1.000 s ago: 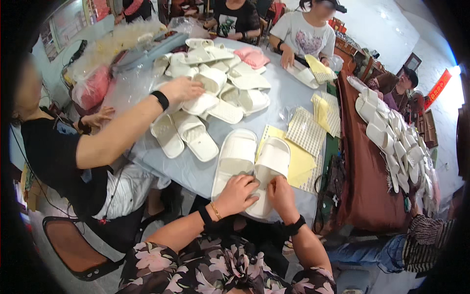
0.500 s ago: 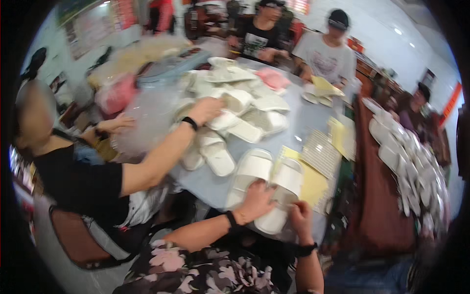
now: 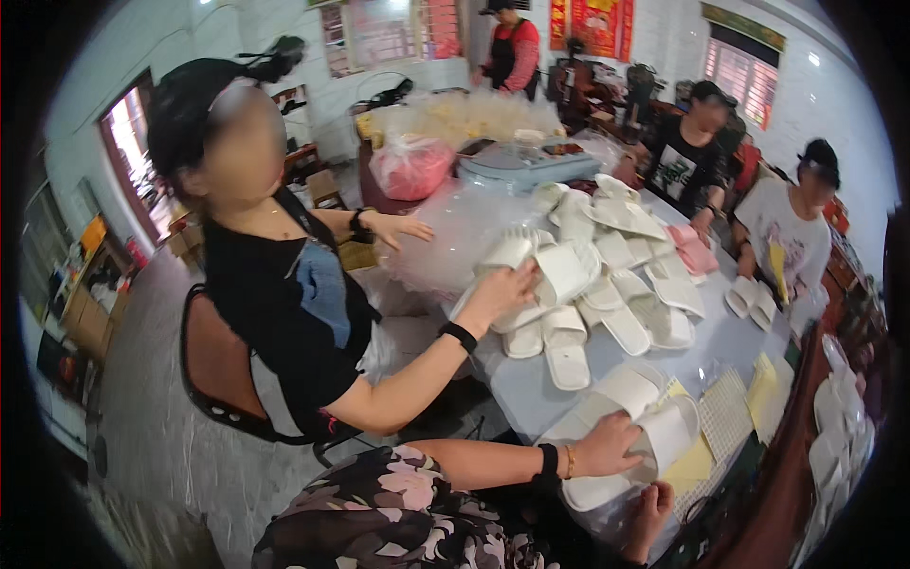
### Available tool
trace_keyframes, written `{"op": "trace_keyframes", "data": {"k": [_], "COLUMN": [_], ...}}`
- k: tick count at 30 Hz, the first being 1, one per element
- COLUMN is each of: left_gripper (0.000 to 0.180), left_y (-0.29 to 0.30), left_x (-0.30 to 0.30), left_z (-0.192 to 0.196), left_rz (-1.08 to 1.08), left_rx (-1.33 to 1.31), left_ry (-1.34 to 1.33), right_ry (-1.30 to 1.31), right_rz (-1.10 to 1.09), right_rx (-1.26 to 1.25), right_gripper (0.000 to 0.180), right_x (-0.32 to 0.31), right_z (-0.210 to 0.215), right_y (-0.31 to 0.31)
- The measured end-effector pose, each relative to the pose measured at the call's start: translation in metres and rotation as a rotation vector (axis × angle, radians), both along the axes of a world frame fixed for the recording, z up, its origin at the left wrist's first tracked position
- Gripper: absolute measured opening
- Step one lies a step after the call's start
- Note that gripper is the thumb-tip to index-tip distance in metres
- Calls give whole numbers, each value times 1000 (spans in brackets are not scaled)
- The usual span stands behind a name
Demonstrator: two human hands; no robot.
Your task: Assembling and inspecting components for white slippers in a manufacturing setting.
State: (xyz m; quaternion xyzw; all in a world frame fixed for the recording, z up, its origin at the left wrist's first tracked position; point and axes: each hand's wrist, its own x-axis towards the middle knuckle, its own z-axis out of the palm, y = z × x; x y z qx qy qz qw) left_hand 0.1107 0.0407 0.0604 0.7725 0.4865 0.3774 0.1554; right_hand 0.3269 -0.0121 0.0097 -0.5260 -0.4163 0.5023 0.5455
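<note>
A pair of white slippers lies on the grey table in front of me: a left-hand slipper [image 3: 630, 385] and a right-hand slipper [image 3: 671, 427] beside it. My left hand [image 3: 605, 446] rests across the pair with its fingers stretched out, touching the right-hand slipper's footbed. Close to that slipper's heel edge is my right hand [image 3: 650, 520], its fingers curled in; whatever they pinch is too small to make out. Under and beside the pair lie a yellow sheet [image 3: 690, 467] and a sheet of small pale stickers [image 3: 718, 419].
A heap of white slippers [image 3: 616, 248] covers the table's middle, with pink slippers [image 3: 694, 248] behind. A co-worker's hand [image 3: 512, 289] touches the heap from the left. Plastic bags [image 3: 455, 223] lie beyond; two people sit across. Bagged slippers [image 3: 834, 446] stand at right.
The view has swung left, bringing the co-worker at left fully in. My left hand stays over the pair and my right hand near the heel. The co-worker's hand still touches the heap.
</note>
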Motion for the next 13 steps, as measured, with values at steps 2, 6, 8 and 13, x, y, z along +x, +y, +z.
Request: {"op": "trace_keyframes", "data": {"k": [2,6,8,13], "left_gripper": [44,45,45,47], "left_y": [1,-3,-1,-9], "left_x": [-2,-11,-18,-30], "left_z": [13,43,54,63], "left_rz": [9,14,13,32], "left_rx": [35,125,79,149], "left_ry": [-42,-151,-125,-80], "right_ry": [8,-17,-45,-44], "right_rz": [13,65,82,126], "right_rx": [-28,-127,-124,129], "right_gripper": [6,25,25,27], "right_x": [-3,-11,-11,5], "right_z": [8,35,38,-10], "right_y": [-4,-15,-16,12]}}
